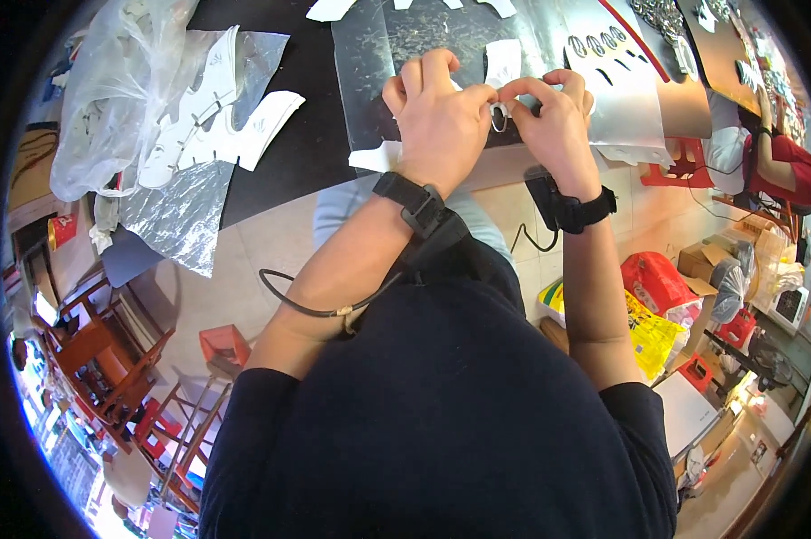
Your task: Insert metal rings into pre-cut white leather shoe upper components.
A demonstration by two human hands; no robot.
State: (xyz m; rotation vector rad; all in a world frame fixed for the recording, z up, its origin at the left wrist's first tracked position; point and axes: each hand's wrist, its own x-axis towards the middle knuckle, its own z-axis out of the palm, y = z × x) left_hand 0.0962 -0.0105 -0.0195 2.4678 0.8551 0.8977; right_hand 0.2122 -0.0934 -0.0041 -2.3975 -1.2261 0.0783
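Both my hands are together over the near edge of the table. My left hand (441,121) pinches with thumb and forefinger, and my right hand (549,117) pinches from the other side, its fingertips almost touching the left ones. Between them hangs a small oval ring (499,119), apparently joined to a white piece that the fingers largely hide. Just beyond lies a white cut piece (504,59). Another white piece (376,157) pokes out beside my left wrist. Oval rings (599,41) lie in a row on the right, with small black curved pieces (617,68) beside them.
White cut pieces with dark clips (212,126) lie on plastic at the left, by a clear plastic bag (118,99). A clear sheet (361,99) covers the dark table. Metal parts (664,27) are piled far right. A person in red (792,166) sits at the right.
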